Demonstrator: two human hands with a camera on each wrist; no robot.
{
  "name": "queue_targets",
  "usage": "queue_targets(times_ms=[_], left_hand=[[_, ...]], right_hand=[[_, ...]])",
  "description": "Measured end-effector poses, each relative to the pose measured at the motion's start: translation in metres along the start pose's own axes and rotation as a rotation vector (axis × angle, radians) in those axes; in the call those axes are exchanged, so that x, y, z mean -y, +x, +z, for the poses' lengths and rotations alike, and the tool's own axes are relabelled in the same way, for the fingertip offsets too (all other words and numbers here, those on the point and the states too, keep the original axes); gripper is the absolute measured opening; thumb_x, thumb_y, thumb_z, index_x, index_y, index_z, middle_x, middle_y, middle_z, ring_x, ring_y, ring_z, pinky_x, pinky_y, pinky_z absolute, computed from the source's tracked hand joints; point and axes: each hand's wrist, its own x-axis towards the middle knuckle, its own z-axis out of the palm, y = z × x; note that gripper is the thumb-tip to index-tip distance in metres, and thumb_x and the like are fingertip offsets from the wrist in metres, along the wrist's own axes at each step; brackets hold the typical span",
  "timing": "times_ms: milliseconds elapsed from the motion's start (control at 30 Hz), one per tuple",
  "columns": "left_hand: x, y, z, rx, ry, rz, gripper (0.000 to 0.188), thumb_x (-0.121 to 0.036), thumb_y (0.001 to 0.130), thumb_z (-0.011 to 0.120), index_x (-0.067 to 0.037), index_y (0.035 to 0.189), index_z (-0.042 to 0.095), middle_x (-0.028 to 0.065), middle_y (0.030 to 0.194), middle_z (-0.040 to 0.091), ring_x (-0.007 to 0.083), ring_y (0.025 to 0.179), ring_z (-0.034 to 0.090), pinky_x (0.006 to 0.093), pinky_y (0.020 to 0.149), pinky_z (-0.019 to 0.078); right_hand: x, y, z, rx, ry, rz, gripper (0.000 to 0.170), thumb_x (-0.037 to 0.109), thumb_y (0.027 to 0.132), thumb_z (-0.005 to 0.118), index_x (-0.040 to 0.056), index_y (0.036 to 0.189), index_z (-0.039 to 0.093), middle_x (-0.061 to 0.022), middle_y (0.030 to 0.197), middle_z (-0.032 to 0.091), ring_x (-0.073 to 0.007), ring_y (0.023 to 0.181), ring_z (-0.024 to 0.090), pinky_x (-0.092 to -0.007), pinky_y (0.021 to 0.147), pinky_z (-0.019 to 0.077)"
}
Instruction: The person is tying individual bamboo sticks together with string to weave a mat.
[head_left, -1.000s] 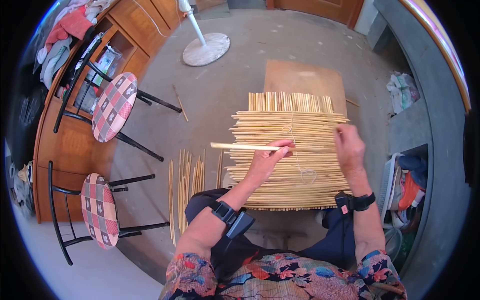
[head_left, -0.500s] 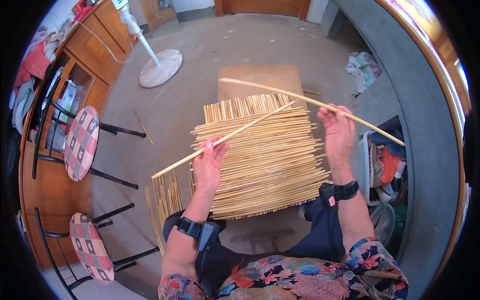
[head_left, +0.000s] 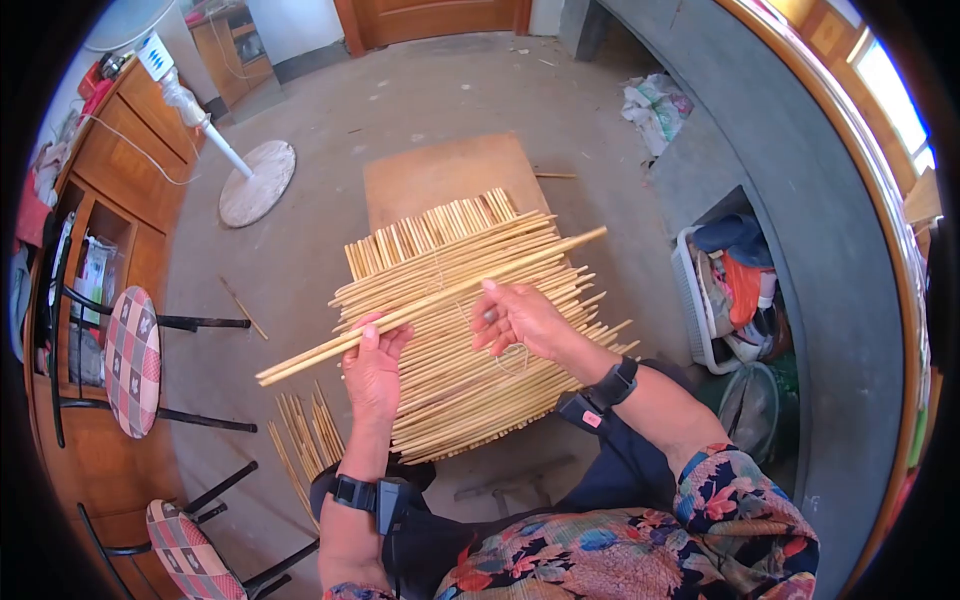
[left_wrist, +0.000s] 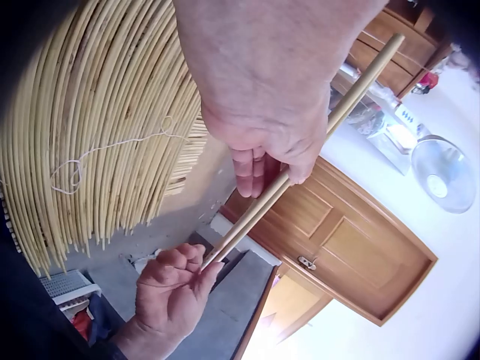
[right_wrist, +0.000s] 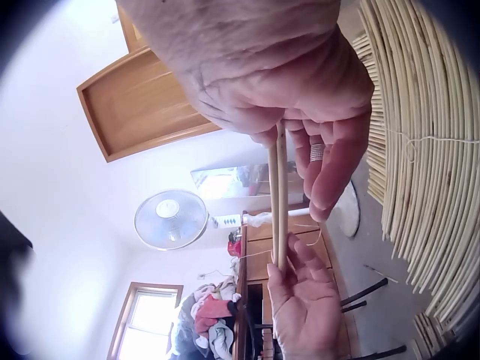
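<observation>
My left hand [head_left: 372,372] pinches two long, pale peeled sticks [head_left: 430,304] between thumb and fingers, near their left end. Farther along, my right hand [head_left: 525,318] grips the same sticks with thumb and forefinger; its other fingers curl below. Side by side, the sticks [right_wrist: 277,202] slant over a wide layer of similar sticks [head_left: 480,390]. A thin white string [left_wrist: 112,144] with a loop lies across that layer. Shorter sticks [head_left: 430,230] stick out in a row at its far side. A ringed finger of the right hand [right_wrist: 285,82] shows in the right wrist view.
A brown board [head_left: 445,175] lies beyond the layer. Loose sticks [head_left: 305,430] lie on the floor at the left, near two chairs with checked seats [head_left: 133,360]. A fan's round base [head_left: 258,185] stands farther off. At the right is a white basket [head_left: 700,310] of cloths.
The two sticks, earlier held apart one per hand, now lie together in both hands. My right hand has come in leftward from the right side. The head view has turned right.
</observation>
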Motion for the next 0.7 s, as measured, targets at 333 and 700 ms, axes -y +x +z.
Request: queue_targets(times_ms=[333, 700], left_hand=[[-0.002, -0.002, -0.002, 0.006, -0.069, -0.071, 0.022, -0.014, 0.084, 0.053, -0.001, 0.101, 0.053, 0.0138, 0.097, 0.057, 0.0241, 0.088, 0.058, 0.0365, 0.08, 0.0507], [-0.003, 0.001, 0.0, 0.042, -0.083, -0.043, 0.02, -0.011, 0.084, 0.054, -0.001, 0.101, 0.053, 0.014, 0.101, 0.057, 0.0231, 0.094, 0.056, 0.0355, 0.086, 0.0488]], right_hand=[[-0.005, 0.003, -0.014, -0.122, 0.272, -0.255, 0.029, 0.023, 0.086, 0.055, 0.0006, 0.103, 0.052, -0.0076, 0.085, 0.058, -0.0176, 0.073, 0.061, -0.0261, 0.06, 0.0516], [-0.003, 0.002, -0.02, -0.171, 0.388, -0.324, 0.024, 0.022, 0.088, 0.052, 0.0028, 0.102, 0.055, -0.0036, 0.078, 0.057, -0.012, 0.067, 0.056, -0.0226, 0.058, 0.0476]])
